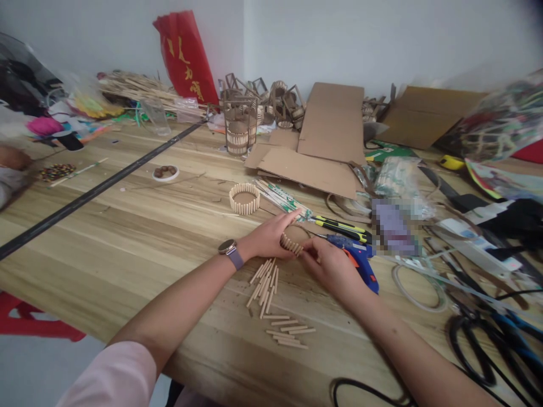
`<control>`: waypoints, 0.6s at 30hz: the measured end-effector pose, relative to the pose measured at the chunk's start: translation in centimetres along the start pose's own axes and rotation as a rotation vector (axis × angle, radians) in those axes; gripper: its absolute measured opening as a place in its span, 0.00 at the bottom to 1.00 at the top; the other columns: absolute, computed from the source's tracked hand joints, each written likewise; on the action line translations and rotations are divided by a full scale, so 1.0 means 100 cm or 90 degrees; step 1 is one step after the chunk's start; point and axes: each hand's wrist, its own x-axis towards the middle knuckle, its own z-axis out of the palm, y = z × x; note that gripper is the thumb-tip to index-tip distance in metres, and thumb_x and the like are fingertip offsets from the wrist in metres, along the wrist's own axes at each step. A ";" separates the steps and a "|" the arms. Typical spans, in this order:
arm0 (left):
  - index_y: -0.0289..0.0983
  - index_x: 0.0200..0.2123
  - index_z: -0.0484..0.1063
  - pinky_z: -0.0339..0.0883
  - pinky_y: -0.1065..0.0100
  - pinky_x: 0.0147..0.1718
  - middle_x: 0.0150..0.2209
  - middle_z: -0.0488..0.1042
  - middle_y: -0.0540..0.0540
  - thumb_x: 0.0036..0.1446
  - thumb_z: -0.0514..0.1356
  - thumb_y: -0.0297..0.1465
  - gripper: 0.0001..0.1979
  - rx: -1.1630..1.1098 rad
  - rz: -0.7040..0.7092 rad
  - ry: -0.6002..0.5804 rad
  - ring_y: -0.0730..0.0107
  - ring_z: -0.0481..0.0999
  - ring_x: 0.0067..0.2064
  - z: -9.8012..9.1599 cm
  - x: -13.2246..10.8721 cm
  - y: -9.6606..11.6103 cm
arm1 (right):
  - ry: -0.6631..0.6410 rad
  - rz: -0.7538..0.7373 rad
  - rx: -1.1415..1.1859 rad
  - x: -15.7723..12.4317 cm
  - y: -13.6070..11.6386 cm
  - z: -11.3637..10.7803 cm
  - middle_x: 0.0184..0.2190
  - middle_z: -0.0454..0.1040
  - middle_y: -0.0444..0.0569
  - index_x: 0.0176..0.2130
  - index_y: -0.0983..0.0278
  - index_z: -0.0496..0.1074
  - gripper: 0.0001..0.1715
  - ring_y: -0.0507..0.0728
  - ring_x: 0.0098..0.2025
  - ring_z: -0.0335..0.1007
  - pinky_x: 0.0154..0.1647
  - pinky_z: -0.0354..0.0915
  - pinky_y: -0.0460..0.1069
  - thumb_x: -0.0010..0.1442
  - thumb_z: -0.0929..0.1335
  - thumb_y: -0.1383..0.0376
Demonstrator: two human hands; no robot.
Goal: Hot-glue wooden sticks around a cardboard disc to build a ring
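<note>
My left hand (271, 236) is wrapped round a small ring (292, 245) with short wooden sticks set side by side along its outside. At the ring's right edge, the fingers of my right hand (328, 261) are pinched together; whether a stick is between them is hidden. Just below lies a loose pile of short wooden sticks (265, 285), with several more sticks (288, 329) nearer the table edge. A finished-looking round stick-walled basket (245, 199) stands beyond my left hand. Behind my right hand rests a blue glue gun (360, 263).
A yellow-black utility knife (343, 227) and flat cardboard (309, 169) lie beyond my hands. Black-handled scissors (470, 345), cables and a clear tape ring (418, 288) crowd the right. A dark metal strip (110, 178) crosses the left. Another person's hand (14, 158) is at far left.
</note>
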 end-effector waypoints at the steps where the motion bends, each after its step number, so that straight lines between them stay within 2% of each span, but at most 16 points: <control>1: 0.38 0.68 0.43 0.55 0.50 0.62 0.66 0.54 0.35 0.44 0.70 0.38 0.53 -0.001 0.001 0.001 0.47 0.57 0.65 0.000 0.000 0.000 | 0.001 0.000 0.001 0.000 0.000 0.000 0.31 0.78 0.50 0.36 0.64 0.71 0.08 0.56 0.31 0.74 0.30 0.63 0.47 0.62 0.63 0.65; 13: 0.39 0.68 0.41 0.55 0.50 0.62 0.66 0.54 0.35 0.43 0.71 0.37 0.55 -0.007 -0.005 0.008 0.47 0.57 0.65 0.000 0.000 0.000 | 0.005 -0.002 0.019 0.001 0.001 0.001 0.30 0.77 0.49 0.35 0.63 0.71 0.08 0.56 0.30 0.73 0.29 0.63 0.47 0.61 0.64 0.63; 18: 0.39 0.68 0.41 0.55 0.50 0.62 0.65 0.54 0.34 0.41 0.72 0.37 0.57 -0.004 -0.011 0.013 0.47 0.57 0.65 0.000 -0.002 -0.001 | 0.056 0.011 0.068 0.001 0.002 -0.019 0.28 0.76 0.48 0.37 0.63 0.71 0.11 0.55 0.27 0.70 0.27 0.62 0.48 0.59 0.65 0.58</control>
